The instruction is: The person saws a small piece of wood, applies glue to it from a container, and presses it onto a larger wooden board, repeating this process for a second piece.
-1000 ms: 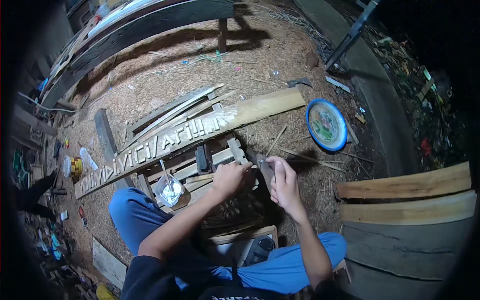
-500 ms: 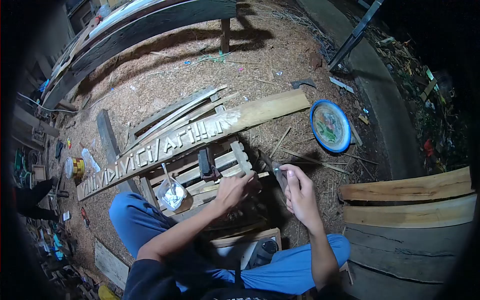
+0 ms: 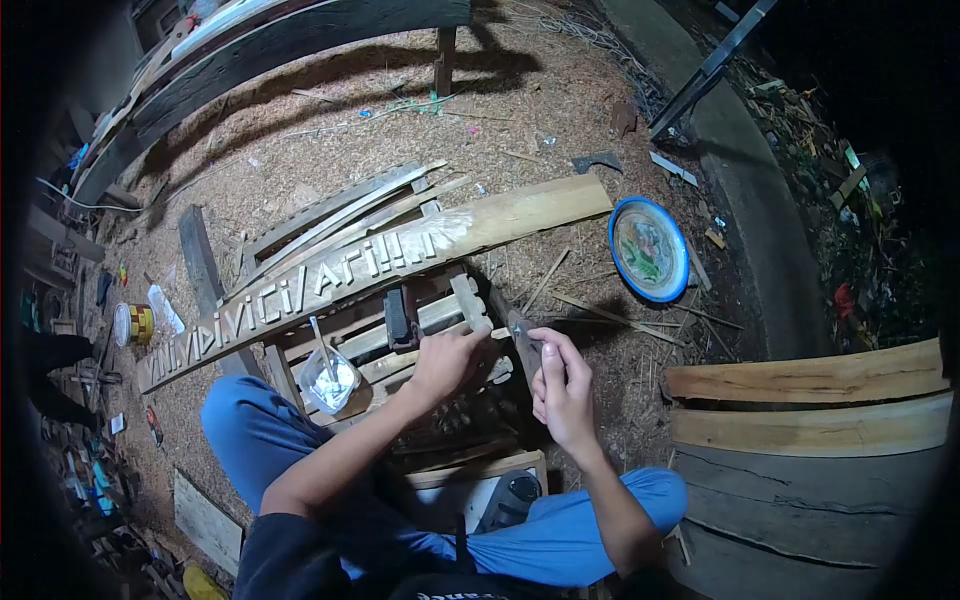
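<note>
My left hand (image 3: 447, 364) is closed over the slatted wooden rack (image 3: 375, 352), fingertips pinched together. What they hold, if anything, is hidden. To its right, my right hand (image 3: 566, 398) grips a dark flat blade-like tool (image 3: 522, 340) with a bright spot on it; its exact kind is unclear. Beyond both hands lies a long board (image 3: 530, 208) bearing raised wooden letters, with whitish smears near its middle. A plastic tub of white paste (image 3: 331, 384), a stick standing in it, sits left of my left hand. A dark block-shaped tool (image 3: 402, 318) rests on the rack.
A blue-rimmed oval tray (image 3: 614, 232) lies to the right, with pale planks (image 3: 810, 428) nearer me. A yellow-banded can (image 3: 140, 324) stands at left. Thin sticks and wood shavings cover the ground. A long bench (image 3: 300, 50) crosses the back.
The whole view has shifted slightly, so the scene sits further left. Both hands stay close together over the rack's right end, my right hand keeping its grip on the dark tool.
</note>
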The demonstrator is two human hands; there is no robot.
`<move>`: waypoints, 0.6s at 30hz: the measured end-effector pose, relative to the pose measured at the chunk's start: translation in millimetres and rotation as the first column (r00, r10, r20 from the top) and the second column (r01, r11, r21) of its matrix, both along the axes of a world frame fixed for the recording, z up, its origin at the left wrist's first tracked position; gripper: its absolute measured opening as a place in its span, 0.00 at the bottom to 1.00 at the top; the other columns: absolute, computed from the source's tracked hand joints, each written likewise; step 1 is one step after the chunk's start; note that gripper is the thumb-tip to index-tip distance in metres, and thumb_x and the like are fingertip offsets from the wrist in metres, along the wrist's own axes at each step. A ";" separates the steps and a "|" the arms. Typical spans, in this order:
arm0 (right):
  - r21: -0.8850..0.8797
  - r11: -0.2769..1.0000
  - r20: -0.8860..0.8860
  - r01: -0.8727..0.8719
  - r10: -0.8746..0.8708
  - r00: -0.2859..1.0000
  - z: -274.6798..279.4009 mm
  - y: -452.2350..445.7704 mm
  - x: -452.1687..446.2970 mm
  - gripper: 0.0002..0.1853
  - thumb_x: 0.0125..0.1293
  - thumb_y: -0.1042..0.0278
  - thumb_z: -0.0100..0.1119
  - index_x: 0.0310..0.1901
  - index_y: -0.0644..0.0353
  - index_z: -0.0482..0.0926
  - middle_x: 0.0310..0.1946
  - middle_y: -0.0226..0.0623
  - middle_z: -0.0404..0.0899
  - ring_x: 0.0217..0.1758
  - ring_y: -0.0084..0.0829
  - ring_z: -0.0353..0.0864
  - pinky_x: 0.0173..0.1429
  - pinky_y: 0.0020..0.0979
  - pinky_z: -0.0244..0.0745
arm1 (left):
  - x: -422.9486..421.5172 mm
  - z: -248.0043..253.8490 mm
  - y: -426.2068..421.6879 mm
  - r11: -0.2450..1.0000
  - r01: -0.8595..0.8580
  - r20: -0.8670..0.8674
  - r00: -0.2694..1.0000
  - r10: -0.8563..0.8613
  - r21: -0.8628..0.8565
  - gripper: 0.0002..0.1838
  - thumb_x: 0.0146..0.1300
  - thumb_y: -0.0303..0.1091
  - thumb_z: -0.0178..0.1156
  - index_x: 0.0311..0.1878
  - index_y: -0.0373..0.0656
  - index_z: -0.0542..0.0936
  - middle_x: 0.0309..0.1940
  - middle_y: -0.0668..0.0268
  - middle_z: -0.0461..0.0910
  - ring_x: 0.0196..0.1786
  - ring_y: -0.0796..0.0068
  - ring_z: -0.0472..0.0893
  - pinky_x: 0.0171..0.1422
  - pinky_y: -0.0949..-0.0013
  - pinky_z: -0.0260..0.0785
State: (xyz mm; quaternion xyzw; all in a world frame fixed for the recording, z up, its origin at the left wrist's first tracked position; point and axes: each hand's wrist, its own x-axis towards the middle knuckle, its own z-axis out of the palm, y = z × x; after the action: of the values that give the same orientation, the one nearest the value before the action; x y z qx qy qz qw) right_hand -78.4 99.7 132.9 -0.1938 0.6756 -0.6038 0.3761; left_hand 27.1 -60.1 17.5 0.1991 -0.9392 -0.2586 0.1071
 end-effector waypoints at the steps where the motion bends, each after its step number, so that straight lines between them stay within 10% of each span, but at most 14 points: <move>1: 0.014 1.000 -0.001 0.004 -0.004 1.000 -3.0 1.4 1.7 0.16 0.81 0.56 0.48 0.61 0.55 0.76 0.21 0.20 0.65 0.18 0.11 0.60 0.21 0.21 0.56 | -0.1 -1.5 -1.3 1.000 -0.004 -0.002 1.000 0.004 0.001 0.16 0.57 0.31 0.64 0.51 0.50 0.80 0.35 0.58 0.81 0.39 0.51 0.85 0.35 0.50 0.75; 6: 0.022 0.998 -0.014 0.065 -0.065 0.998 -12.1 9.3 13.1 0.17 0.80 0.60 0.51 0.64 0.55 0.74 0.25 0.21 0.69 0.20 0.11 0.61 0.22 0.21 0.57 | -2.0 4.3 -5.0 0.995 0.024 0.073 0.997 -0.031 0.094 0.13 0.67 0.38 0.61 0.54 0.50 0.80 0.42 0.55 0.84 0.40 0.46 0.84 0.39 0.48 0.76; 8: 0.015 0.998 -0.160 0.063 -0.060 0.985 -22.8 15.5 15.8 0.20 0.79 0.61 0.50 0.66 0.60 0.73 0.37 0.31 0.79 0.30 0.18 0.76 0.34 0.24 0.73 | -2.8 6.4 -5.7 0.993 0.017 0.085 0.996 -0.027 0.115 0.15 0.66 0.38 0.61 0.55 0.51 0.80 0.42 0.55 0.84 0.41 0.46 0.84 0.39 0.48 0.77; 14: -0.017 0.999 -0.284 0.032 -0.036 0.958 -41.0 26.0 19.6 0.22 0.79 0.63 0.48 0.67 0.68 0.71 0.62 0.51 0.78 0.68 0.39 0.76 0.72 0.37 0.67 | -1.5 2.4 -10.0 0.992 0.050 0.059 0.997 -0.057 0.113 0.21 0.63 0.39 0.63 0.60 0.53 0.81 0.42 0.55 0.85 0.42 0.46 0.85 0.41 0.48 0.77; 18: 0.005 0.999 -0.177 0.053 -0.052 0.983 -14.2 28.3 14.0 0.22 0.80 0.62 0.47 0.67 0.68 0.72 0.57 0.44 0.81 0.56 0.33 0.80 0.61 0.32 0.74 | -6.1 4.2 -10.9 0.991 0.041 0.161 0.985 -0.061 0.124 0.20 0.61 0.35 0.63 0.58 0.53 0.82 0.41 0.55 0.86 0.42 0.47 0.85 0.41 0.48 0.77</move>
State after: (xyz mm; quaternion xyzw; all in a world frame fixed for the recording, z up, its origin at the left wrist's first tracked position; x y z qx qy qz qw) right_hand -64.5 128.1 118.6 -0.2269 0.7141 -0.5907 0.2995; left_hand 20.9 -71.1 21.7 0.2018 -0.9322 -0.3003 0.0103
